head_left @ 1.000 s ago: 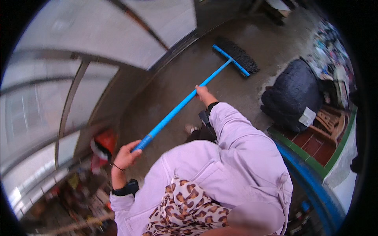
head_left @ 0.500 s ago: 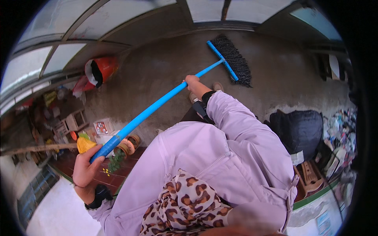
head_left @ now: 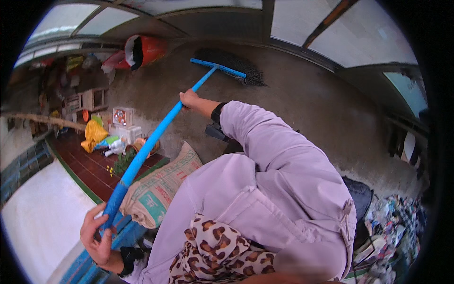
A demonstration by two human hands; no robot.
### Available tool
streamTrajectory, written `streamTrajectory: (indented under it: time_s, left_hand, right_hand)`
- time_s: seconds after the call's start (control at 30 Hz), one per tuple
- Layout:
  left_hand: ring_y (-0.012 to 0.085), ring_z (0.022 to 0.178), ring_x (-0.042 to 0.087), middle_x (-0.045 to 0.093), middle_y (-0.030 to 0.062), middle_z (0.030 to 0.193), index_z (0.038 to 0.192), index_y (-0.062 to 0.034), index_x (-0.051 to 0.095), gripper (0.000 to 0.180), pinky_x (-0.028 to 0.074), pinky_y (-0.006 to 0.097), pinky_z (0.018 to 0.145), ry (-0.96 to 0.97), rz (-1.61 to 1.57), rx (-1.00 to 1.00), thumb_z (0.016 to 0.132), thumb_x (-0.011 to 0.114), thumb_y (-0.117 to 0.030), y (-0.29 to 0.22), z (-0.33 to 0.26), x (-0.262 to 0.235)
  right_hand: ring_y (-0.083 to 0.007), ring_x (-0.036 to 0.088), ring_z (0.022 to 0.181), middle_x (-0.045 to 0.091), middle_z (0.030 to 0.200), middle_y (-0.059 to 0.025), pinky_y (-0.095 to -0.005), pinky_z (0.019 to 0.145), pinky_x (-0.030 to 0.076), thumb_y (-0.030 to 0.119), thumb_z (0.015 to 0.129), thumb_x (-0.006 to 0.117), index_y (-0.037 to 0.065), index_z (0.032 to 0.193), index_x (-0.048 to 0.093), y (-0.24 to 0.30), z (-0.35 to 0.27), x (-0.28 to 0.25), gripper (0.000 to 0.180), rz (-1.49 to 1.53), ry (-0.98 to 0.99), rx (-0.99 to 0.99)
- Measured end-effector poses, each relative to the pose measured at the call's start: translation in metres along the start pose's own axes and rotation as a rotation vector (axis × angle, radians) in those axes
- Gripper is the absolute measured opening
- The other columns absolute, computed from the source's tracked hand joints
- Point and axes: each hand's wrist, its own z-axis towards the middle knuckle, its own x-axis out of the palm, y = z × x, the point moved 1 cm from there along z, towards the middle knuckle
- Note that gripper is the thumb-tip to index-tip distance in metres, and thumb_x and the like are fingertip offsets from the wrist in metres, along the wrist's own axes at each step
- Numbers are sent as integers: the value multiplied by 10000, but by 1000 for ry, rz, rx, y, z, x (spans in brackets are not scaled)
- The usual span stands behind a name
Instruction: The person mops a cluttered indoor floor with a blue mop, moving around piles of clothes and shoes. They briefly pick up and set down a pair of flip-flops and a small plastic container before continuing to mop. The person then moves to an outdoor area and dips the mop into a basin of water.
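- A person in a pale lilac jacket (head_left: 288,165) and a spotted scarf (head_left: 215,241) holds a blue-handled mop (head_left: 158,132) with both hands.
- The right hand (head_left: 190,99) is closed around the handle, a short way behind the mop head (head_left: 236,66); a black band (head_left: 218,112) circles that wrist.
- The left hand (head_left: 98,234) is curled around the near end of the handle, its thumb and fingers on the darker blue grip (head_left: 115,201).
- The mop slants from the near left to the far middle of the scene. Its head lies on the wet-looking grey floor (head_left: 302,118), dark strings spread to the far side and right of the blue crossbar (head_left: 218,68).
- Far left, a red bag (head_left: 152,49) stands near the wall, left of the mop head.
- A printed woven sack (head_left: 165,187) is just beside the jacket on the left, partly behind the handle.
- Beyond it on the left are red-brown tiles (head_left: 75,165), a leafy plant (head_left: 124,163) and a yellow bag (head_left: 96,134).
- Near right, a dark padded bundle (head_left: 358,191) lies beside a heap of mixed cloth-like scraps (head_left: 397,227).
- Pale window panes (head_left: 369,38) line the far right.
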Motion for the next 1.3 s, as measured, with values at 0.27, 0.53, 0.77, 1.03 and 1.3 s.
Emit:
streamTrajectory:
  time_s: [0.27,0.53,0.77,1.03,1.3]
  left_hand:
    - [179,546,515,429,255,1022,1045,26,459,643,405,213,386,-30,-610,419,789,345,-552,16,40,41]
    - [238,869,546,464,188,1134,1147,-5,396,418,460,326,734,308,-1141,-323,855,422,-303,117,197,215]
    - [423,1078,380,300,315,1204,1228,75,160,788,340,496,890,570,-1760,-814,779,454,-502,78,264,434]
    - [248,668,530,476,102,723,814,-1,425,123,499,368,601,354,-1943,-1141,760,513,-67,7,276,465]
    - [254,638,512,458,117,690,750,6,409,55,483,386,634,330,-2084,-1112,729,456,-14,4,287,444]
  right_hand:
    - [-285,516,816,539,825,-107,-385,687,414,82,608,621,81,874,528,13,-125,-10,282,-486,-239,-1374]
    - [-115,549,632,557,707,-31,-244,544,434,83,717,606,44,826,554,60,-234,-139,127,-29,-498,-1432]
    - [-85,481,543,515,616,-61,-198,521,392,14,754,518,18,749,484,6,-348,-181,34,123,-410,-1425]
    - [-138,449,502,464,550,-53,-347,617,423,-50,709,421,24,758,449,-25,-424,-183,93,26,-357,-1576]
    - [-150,439,602,411,606,-28,-374,741,395,68,798,449,59,789,446,-55,-439,-221,13,382,-530,-1579]
